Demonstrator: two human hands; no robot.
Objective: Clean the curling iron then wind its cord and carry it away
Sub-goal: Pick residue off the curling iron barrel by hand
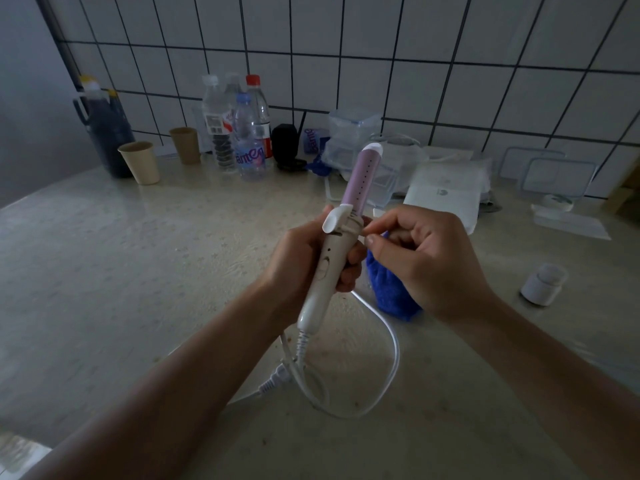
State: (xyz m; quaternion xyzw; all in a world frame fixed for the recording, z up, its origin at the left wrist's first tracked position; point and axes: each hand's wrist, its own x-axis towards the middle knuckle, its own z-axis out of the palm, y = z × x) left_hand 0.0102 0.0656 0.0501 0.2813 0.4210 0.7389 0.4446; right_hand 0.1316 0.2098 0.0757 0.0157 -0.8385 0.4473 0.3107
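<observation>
Gripping the iron [341, 233] by its white handle, the left hand [304, 261] holds it barrel-up, tilted right, above the counter [121, 254]. Just right, the right hand [419, 258], curled around a blue cloth [388, 292], pinches at the collar. The cord [377, 386] hangs loose below.

Curling iron [341, 237]: white handle, pink barrel, tilted upright; white cord [388, 368] looped on counter below.
</observation>
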